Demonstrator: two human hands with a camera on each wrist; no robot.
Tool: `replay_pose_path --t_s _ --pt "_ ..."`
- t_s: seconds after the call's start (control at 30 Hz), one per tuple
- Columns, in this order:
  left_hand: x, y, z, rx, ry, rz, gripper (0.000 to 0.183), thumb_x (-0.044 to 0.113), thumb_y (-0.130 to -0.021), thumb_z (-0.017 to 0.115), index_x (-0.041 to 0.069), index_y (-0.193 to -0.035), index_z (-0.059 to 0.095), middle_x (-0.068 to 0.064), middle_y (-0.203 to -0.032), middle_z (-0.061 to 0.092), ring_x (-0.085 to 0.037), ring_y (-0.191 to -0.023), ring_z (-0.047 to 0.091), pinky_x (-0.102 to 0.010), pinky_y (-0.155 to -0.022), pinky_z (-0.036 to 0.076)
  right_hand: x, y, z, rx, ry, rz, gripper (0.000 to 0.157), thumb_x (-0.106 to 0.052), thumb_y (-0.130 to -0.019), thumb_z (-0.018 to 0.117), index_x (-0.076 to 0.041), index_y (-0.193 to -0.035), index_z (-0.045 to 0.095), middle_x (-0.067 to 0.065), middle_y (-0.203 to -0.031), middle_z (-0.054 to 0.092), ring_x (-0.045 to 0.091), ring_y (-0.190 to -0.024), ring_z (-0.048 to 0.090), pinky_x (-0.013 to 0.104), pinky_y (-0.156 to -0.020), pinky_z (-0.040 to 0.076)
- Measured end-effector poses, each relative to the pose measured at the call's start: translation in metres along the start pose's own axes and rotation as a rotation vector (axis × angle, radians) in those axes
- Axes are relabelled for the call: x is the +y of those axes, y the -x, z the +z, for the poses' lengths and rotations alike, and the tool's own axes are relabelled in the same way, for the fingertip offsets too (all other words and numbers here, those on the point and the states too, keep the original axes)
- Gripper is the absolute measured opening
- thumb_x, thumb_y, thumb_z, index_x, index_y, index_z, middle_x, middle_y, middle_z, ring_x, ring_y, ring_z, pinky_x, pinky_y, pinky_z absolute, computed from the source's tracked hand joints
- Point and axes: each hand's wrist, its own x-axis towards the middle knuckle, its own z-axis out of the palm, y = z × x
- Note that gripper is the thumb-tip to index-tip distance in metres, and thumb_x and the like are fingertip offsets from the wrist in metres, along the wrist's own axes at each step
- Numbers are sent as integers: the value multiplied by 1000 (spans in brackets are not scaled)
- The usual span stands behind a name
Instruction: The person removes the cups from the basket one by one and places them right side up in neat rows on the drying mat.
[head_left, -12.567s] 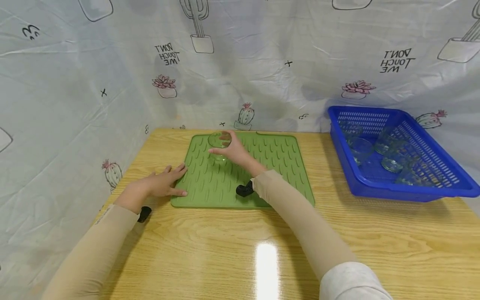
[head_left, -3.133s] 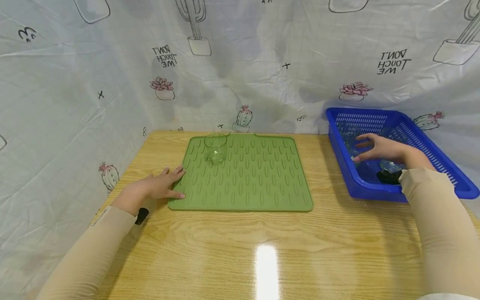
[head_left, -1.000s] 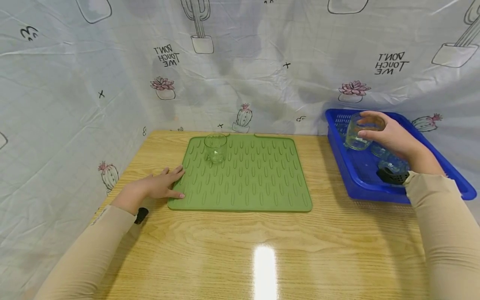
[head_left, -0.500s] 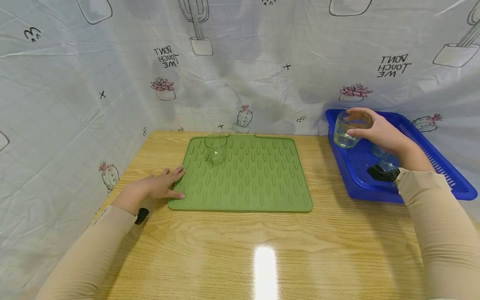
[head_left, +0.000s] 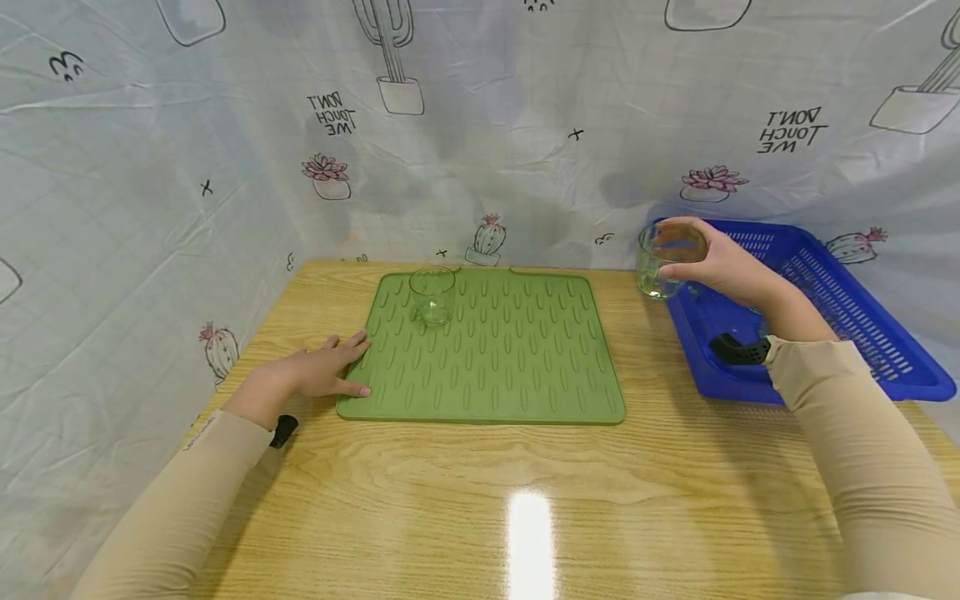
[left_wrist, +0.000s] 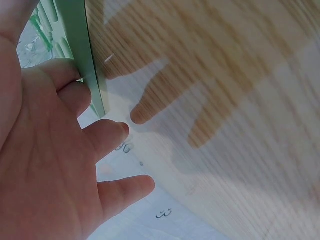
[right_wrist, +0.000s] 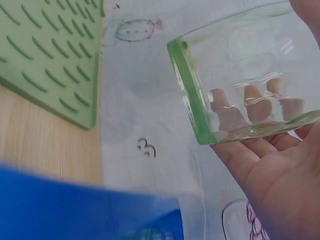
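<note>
My right hand [head_left: 723, 265] grips a clear glass cup [head_left: 649, 268] round its sides, thumb in front and fingers behind. The cup hangs upright just left of the blue basket's far left corner. In the right wrist view its thick greenish base [right_wrist: 190, 92] points toward the mat, and fingers show through the wall. My left hand [head_left: 327, 371] lies with spread fingers on the left edge of the green ridged mat [head_left: 510, 367]. A second glass cup [head_left: 432, 293] stands upright on the mat's far left part.
The blue slotted basket [head_left: 892, 321] sits at the right of the wooden table [head_left: 420, 500], more glass cups inside, partly hidden by my right arm. Behind and to the left hangs a white printed sheet [head_left: 525, 100]. A black strap piece [head_left: 738, 350] is at my right wrist.
My right hand reached into the basket, took hold of a glass cup, lifted it and carried it left past the basket's rim. Earlier it set the other cup on the mat. My left hand stays put.
</note>
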Motion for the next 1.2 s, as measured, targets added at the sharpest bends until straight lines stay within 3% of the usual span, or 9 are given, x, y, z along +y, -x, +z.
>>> replay_pose_path --t_s 0.23,0.47,0.63,0.9,1.2 --pt "-1 0 0 -3 -1 -5 100 52 -98 64 -2 -163 11 -23 -169 -3 -55 -149 -4 -84 -106 1 -6 -9 19 -20 -69 -26 68 -4 -100 67 -3 -157 29 21 -150 42 13 -129 50 22 -89 53" --pt "-2 -1 0 -3 2 -4 102 54 -98 64 -2 -163 11 -23 -169 -3 -55 -149 -5 -84 -105 0 -15 -17 37 -11 -124 -71 69 -4 -100 68 -6 -157 29 16 -157 35 18 -133 52 24 -90 54" --pt "-1 0 -1 -2 2 -4 101 54 -98 64 -2 -164 10 -23 -169 -3 -55 -149 -5 -83 -106 0 -20 -25 47 -16 -151 -87 67 -3 -99 68 -5 -155 32 18 -152 41 22 -134 52 25 -89 55" --pt "-1 -1 0 -7 -1 -7 101 53 -98 64 -2 -164 11 -23 -169 -4 -55 -149 -6 -83 -106 1 -21 -39 63 -59 -168 -77 69 1 -98 66 -2 -156 29 22 -152 40 38 -140 44 24 -91 53" --pt "0 -1 1 -7 -2 -1 99 51 -99 64 -2 -163 12 -24 -169 -3 -55 -149 -4 -84 -105 1 -23 -53 77 -70 -187 -76 71 -2 -98 67 -3 -158 28 20 -155 37 36 -141 43 26 -95 52"
